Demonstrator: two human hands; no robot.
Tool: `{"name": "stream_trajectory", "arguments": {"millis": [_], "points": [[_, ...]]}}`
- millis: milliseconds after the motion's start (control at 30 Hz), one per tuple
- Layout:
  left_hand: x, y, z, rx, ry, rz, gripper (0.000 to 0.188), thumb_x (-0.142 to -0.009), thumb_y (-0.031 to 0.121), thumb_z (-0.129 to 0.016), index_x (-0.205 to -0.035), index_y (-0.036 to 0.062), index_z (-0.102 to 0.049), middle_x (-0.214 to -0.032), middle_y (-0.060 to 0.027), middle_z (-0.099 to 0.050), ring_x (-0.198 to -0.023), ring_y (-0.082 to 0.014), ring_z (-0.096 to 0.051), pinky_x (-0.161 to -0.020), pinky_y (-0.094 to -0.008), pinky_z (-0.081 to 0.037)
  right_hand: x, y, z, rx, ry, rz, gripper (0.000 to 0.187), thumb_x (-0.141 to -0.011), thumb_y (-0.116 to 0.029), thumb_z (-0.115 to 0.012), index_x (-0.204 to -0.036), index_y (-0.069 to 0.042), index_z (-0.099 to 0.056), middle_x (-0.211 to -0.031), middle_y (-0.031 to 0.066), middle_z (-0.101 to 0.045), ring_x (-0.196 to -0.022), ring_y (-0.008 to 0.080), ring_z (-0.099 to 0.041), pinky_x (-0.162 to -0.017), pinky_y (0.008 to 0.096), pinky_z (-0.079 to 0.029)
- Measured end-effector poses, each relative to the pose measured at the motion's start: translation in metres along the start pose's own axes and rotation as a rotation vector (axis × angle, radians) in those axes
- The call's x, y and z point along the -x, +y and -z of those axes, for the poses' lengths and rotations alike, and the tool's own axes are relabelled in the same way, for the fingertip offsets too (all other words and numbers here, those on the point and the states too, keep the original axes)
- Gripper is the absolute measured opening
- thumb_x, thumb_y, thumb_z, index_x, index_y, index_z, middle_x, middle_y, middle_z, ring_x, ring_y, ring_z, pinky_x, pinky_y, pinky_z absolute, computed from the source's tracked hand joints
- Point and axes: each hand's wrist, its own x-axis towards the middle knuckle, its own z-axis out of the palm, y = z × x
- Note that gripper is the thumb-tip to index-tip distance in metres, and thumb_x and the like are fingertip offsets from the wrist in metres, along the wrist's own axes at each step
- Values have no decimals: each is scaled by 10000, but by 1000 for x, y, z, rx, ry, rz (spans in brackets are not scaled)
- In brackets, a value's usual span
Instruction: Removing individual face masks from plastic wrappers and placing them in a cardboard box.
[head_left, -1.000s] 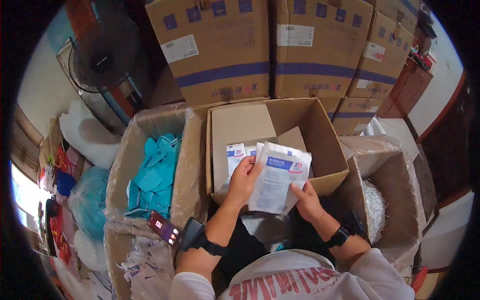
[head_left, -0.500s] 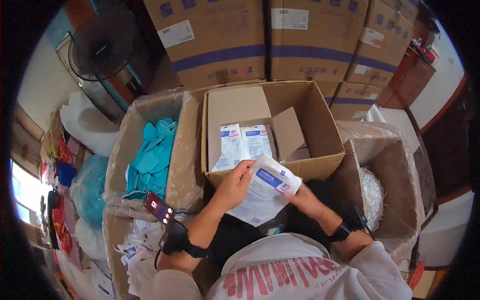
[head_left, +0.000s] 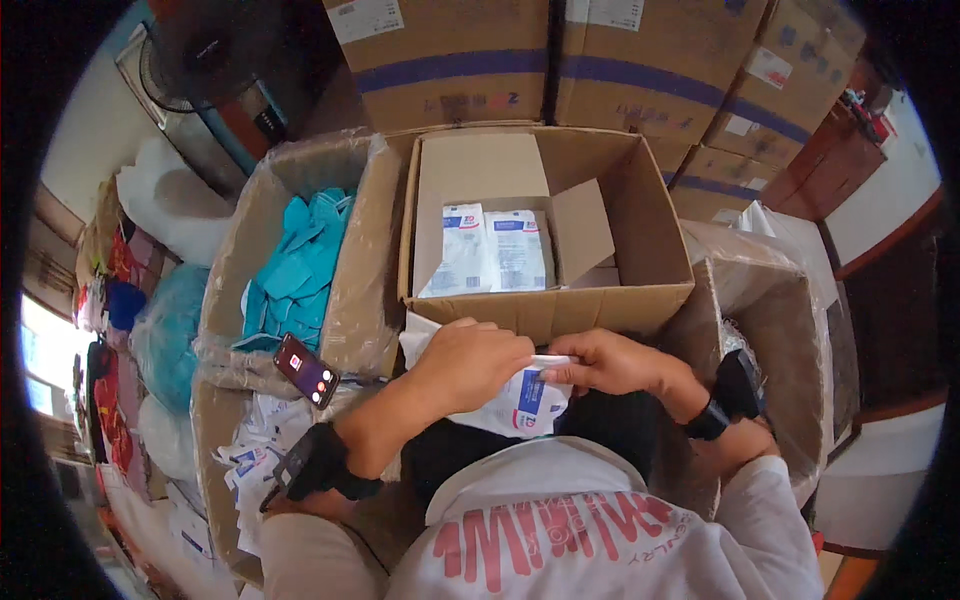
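Observation:
A white pouch (head_left: 507, 410) with a blue and red printed panel is held low in front of my body. My left hand (head_left: 475, 362) is closed on its upper edge. My right hand (head_left: 612, 362) pinches the same edge close by, its thumb across the front. The pouch's edge is bent or folded between my fingers, and part of it is hidden behind my left hand. Just beyond my hands stands an open cardboard carton (head_left: 540, 308). Inside it, two similar white pouches (head_left: 462, 255) are upright side by side within a smaller box.
At left, a plastic-lined carton (head_left: 360, 290) holds teal folded pieces (head_left: 295, 270). A phone (head_left: 305, 370) rests at its near edge, above a carton of white pouches (head_left: 262, 445). Another lined carton (head_left: 780, 370) stands at right. Stacked cartons (head_left: 640, 80) and a fan (head_left: 200, 65) are behind.
The pouch has been turned over, its printed panel now upside down and lower. My right hand has moved up to its top edge, beside my left. The view has tilted slightly downward.

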Motion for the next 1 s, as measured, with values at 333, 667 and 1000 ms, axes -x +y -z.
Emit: {"name": "stream_trajectory", "arguments": {"millis": [333, 667, 1000], "points": [[14, -21, -43, 736, -9, 247, 222, -886, 214, -447, -862, 9, -528, -764, -126, -572, -694, -253, -538, -652, -318, -428, -7, -5, -10, 882, 80, 483, 233, -808, -268, -517, -699, -63, -522, -608, 79, -559, -602, 259, -583, -535, 373, -465], [12, -91, -51, 539, 543, 485, 274, -904, 242, -416, -840, -7, -512, -686, -140, -519, -634, -227, -502, -607, -323, -406, 12, -37, -29, 839, 181, 641, 218, -764, -269, -571, -690, -76, -503, -605, 49, -520, -556, 219, -555, -502, 332, -457], [5, -73, -22, 299, 692, 442, 238, -897, 227, -420, -853, 12, -511, -719, -188, -541, -672, -358, -536, -591, -377, -418, 42, -21, -12, 697, 362, 171, 325, -762, -346, -602, -884, -46, -579, -777, 116, -568, -706, 310, -563, -617, 374, -468]]}}
